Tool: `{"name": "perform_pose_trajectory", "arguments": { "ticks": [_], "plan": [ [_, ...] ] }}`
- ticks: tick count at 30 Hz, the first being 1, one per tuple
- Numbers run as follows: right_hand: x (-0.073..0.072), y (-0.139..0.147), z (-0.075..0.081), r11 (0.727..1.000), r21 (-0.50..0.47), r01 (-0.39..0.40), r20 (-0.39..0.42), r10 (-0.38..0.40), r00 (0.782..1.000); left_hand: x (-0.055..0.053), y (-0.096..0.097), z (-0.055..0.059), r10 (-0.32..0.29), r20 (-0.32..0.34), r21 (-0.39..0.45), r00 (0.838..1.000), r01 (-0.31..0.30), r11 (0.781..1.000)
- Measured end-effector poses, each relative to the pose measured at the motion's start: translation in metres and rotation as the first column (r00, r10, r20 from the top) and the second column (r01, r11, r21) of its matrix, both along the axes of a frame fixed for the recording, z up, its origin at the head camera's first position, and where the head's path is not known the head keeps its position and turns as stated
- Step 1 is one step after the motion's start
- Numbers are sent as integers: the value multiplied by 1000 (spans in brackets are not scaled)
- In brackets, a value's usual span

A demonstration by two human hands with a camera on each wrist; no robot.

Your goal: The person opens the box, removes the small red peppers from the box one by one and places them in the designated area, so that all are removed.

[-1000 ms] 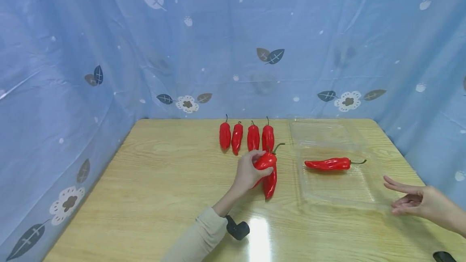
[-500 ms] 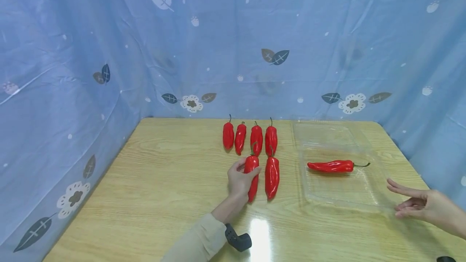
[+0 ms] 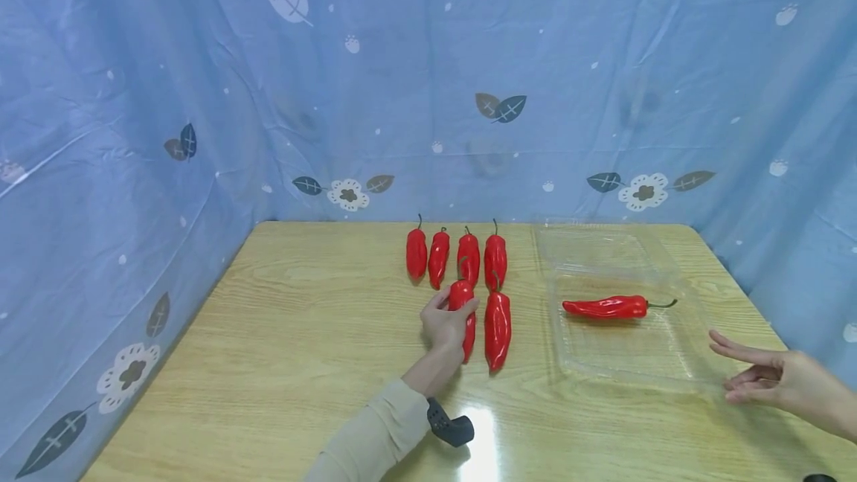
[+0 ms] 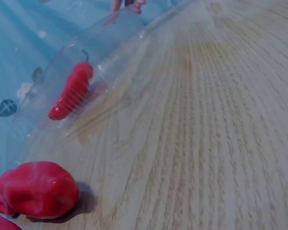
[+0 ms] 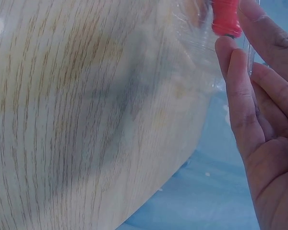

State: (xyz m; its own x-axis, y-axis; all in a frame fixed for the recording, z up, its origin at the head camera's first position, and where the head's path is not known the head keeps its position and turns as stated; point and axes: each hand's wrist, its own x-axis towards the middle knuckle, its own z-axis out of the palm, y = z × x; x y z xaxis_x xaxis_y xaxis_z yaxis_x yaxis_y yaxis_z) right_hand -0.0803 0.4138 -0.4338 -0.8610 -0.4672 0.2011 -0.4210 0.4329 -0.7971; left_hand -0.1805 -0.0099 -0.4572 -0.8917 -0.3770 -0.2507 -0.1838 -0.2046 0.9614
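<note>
In the head view my left hand (image 3: 445, 326) holds a long red pepper (image 3: 460, 303) between thumb and fingers, stem pointing away. Just right of it another red pepper (image 3: 497, 333) lies on the table; it also appears as a large red pepper (image 4: 38, 189) low in the left wrist view. My right hand (image 3: 777, 378) is at the near right corner of a clear plastic box (image 3: 623, 372). Thumb and a fingertip pinch at its rim while other fingers extend over it. One red pepper (image 3: 605, 307) lies crosswise inside the box, stem to the right.
Behind the left hand, a row of several red peppers (image 3: 438, 257) lies side by side. The box's clear lid (image 3: 596, 248) lies folded back behind it. A blue patterned curtain (image 3: 402, 95) borders the wooden table (image 3: 301, 333).
My left hand has brought its pepper left and down, from overlapping the front pepper to beside it on the table. The right hand has stayed at the box corner.
</note>
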Motion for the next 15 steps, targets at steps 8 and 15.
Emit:
{"name": "perform_pose_trajectory", "arguments": {
  "ticks": [8, 15],
  "plan": [
    [1, 0, 0, 1000, 10, 12, -12, -12, 1000, -3, 7, -7, 51, -52, -91, 997, -56, 994],
    [3, 0, -1, 995, 68, 72, -37, -69, 997, -3, 12, -10, 39, -82, -246, 996, -58, 967]
  ]
}}
